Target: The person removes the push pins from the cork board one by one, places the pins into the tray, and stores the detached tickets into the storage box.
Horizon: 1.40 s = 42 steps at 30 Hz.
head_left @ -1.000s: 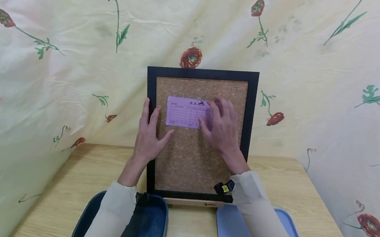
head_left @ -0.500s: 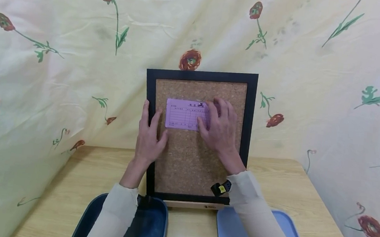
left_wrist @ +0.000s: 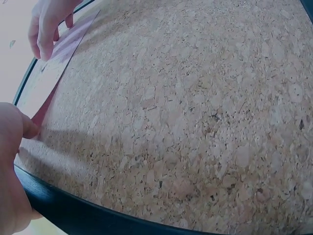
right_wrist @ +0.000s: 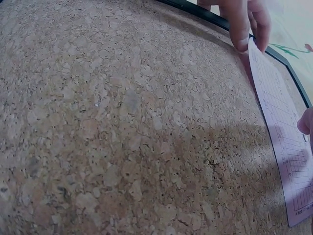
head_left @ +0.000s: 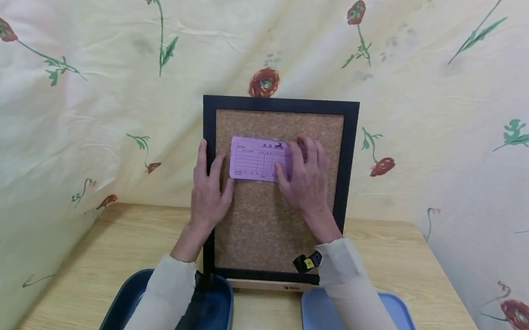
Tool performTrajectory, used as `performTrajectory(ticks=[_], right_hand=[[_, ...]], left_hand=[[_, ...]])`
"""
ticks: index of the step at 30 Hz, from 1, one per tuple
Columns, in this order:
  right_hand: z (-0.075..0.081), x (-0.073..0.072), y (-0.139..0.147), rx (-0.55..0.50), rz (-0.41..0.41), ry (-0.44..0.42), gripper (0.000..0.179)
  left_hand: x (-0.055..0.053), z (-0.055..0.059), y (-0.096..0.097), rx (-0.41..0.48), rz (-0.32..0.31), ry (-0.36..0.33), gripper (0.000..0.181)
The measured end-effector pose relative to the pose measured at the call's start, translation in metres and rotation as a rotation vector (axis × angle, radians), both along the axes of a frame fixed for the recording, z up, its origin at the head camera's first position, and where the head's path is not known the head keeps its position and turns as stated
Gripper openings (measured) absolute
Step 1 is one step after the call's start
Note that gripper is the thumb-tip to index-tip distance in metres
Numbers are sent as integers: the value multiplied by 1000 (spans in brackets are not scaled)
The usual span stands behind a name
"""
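A purple printed form slip (head_left: 251,159) lies on the upper part of a cork board (head_left: 263,228) in a black frame (head_left: 282,104). My right hand (head_left: 308,182) rests over the slip's right side, fingers bent, fingertips near its top edge and thumb on its face. A small shiny pin-like thing (head_left: 278,145) sits at the slip's top edge beside the index fingertip. My left hand (head_left: 209,197) lies along the frame's left side, fingers straight, thumb at the slip's lower left corner. In the right wrist view the slip (right_wrist: 281,117) lifts slightly off the cork.
The board stands upright on a wooden table (head_left: 259,318) before a flowered cloth (head_left: 178,114). A dark blue tray (head_left: 216,320) is under my left forearm, a light blue tray (head_left: 325,325) under my right. A black strap device (head_left: 305,263) sits at my right wrist.
My left thumb has drawn in toward the index finger and the slip's lower left corner. The right hand stays on the slip; the whole view shifted slightly.
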State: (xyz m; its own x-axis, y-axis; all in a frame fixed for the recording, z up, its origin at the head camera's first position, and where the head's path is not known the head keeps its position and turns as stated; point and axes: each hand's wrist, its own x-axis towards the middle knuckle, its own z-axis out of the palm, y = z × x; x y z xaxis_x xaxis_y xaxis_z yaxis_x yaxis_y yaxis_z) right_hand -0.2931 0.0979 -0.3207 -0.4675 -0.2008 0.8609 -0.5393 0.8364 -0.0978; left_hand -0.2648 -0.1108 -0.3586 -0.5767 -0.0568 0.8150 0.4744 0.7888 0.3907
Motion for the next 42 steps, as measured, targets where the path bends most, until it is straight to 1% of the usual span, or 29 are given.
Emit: performTrajectory(ticks=[4, 9, 15, 21, 28, 34, 38, 42], right_hand=[[1, 0, 0, 1, 0, 4, 45], [2, 0, 0, 2, 0, 4, 44], [2, -1, -1, 4, -7, 10, 44], [2, -1, -3, -10, -22, 15, 42], [2, -1, -12, -73, -56, 37, 36], [2, -1, -16, -110, -97, 53, 32], [1, -3, -17, -125, -109, 55, 32], [1, -3, -19, -140, -125, 55, 32]], left_hand=[[0, 1, 2, 35, -22, 1, 43], [0, 3, 5, 71, -56, 19, 39], [0, 3, 9, 104, -82, 53, 42], [1, 3, 13, 129, -78, 103, 35], [0, 5, 18, 169, -68, 164, 26], [-1, 4, 21, 196, -66, 171, 23], [-1, 5, 23, 213, -54, 173, 22], [-3, 6, 26, 234, -35, 159, 21]])
